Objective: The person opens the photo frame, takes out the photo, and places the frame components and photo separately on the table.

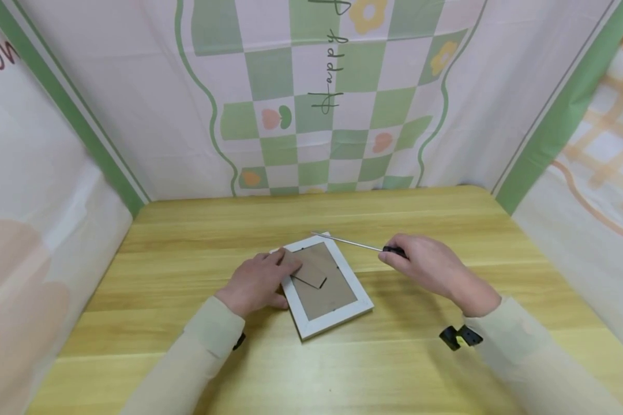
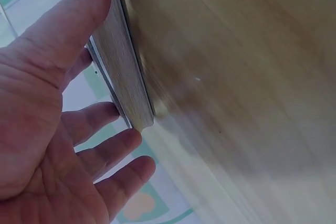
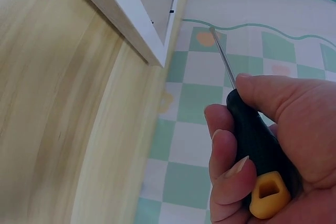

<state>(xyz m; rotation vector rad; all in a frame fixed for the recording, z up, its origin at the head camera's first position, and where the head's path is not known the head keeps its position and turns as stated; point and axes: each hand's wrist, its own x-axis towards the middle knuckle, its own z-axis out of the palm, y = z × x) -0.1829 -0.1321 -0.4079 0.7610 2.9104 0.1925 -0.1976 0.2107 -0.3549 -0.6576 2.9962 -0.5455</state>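
Note:
A white picture frame lies face down and turned at an angle on the wooden table, its brown backing board showing. On that board sits a flap with a dark edge, partly covered by fingers. My left hand grips the frame's left side; in the left wrist view the thumb presses the side edge. My right hand holds a screwdriver by its black handle with a yellow end. Its thin metal shaft points left, and the tip overlaps the frame's far corner in the head view.
The wooden table has rounded far corners. Behind it hangs a cloth with green and white checks, and printed cloths also close off both sides. Small black devices are strapped at the wrists.

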